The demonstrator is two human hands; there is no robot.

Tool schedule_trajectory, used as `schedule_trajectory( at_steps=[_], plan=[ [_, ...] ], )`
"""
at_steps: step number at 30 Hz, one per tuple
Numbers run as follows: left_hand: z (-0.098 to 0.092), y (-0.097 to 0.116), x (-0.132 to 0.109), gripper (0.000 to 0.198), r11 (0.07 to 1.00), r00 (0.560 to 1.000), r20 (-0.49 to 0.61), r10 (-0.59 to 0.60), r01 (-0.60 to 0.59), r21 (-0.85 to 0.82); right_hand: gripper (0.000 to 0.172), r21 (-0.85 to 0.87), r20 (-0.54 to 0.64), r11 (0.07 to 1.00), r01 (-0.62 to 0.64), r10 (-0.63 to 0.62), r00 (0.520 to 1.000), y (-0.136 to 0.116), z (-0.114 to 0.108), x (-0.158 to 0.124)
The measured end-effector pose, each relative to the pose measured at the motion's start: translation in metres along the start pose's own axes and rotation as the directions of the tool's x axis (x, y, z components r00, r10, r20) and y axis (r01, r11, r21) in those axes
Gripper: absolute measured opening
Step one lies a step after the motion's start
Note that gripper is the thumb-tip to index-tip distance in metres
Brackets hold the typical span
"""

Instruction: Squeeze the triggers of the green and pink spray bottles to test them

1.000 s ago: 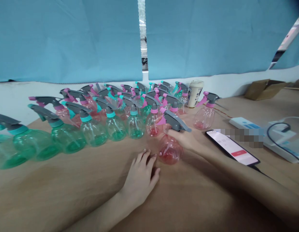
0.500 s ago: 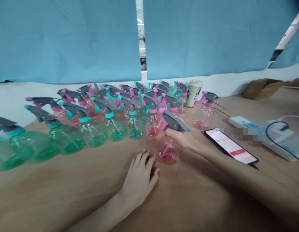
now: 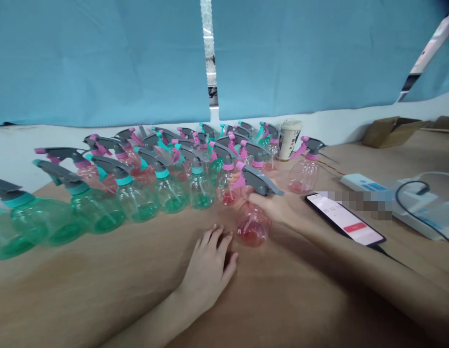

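My right hand (image 3: 267, 205) is closed round the neck of a clear pink spray bottle (image 3: 252, 229) with a grey and pink trigger head. The bottle stands upright on the wooden table, and some of the fingers are hidden behind it. Just left of its base, my left hand (image 3: 210, 261) lies palm down on the tabletop, fingers spread, holding nothing. Behind the held bottle is another pink spray bottle (image 3: 227, 186). A green-tinted spray bottle (image 3: 201, 191) stands beside that one, in a row of several running to the left.
Several more spray bottles crowd toward the wall. A paper cup (image 3: 290, 140) and a lone pink spray bottle (image 3: 304, 174) stand at back right. Further right lie a phone (image 3: 345, 222) with a cable, a power strip (image 3: 369, 186) and a cardboard box (image 3: 391, 131).
The whole view has shifted very slightly to the left. Both hands and the held spray bottle keep their places on the table.
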State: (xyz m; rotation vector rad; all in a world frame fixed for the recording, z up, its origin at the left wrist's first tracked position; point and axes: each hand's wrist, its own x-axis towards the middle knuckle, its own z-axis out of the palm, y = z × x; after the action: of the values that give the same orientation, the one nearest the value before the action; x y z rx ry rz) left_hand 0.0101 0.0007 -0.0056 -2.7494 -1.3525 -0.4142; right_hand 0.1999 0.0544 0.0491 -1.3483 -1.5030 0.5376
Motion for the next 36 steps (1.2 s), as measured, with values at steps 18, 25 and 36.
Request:
schedule_trajectory(
  at_steps=[18,25,36],
  plan=[
    [0.004,-0.007,0.003,0.039,0.996,0.999,-0.043,-0.024,0.020,-0.092,0.038,0.121,0.064,0.974,0.194,-0.203,0.977,-0.003,0.004,0.002],
    [0.004,0.006,0.028,0.065,0.941,0.992,0.021,-0.121,0.121,-0.314,0.050,0.166,0.128,0.945,0.281,-0.304,0.944,0.006,-0.006,-0.010],
    [0.029,0.038,0.084,0.056,0.906,0.997,-0.046,-0.057,0.032,-0.422,0.063,-0.215,0.124,0.936,0.277,-0.255,0.959,0.042,-0.075,-0.015]
  ],
)
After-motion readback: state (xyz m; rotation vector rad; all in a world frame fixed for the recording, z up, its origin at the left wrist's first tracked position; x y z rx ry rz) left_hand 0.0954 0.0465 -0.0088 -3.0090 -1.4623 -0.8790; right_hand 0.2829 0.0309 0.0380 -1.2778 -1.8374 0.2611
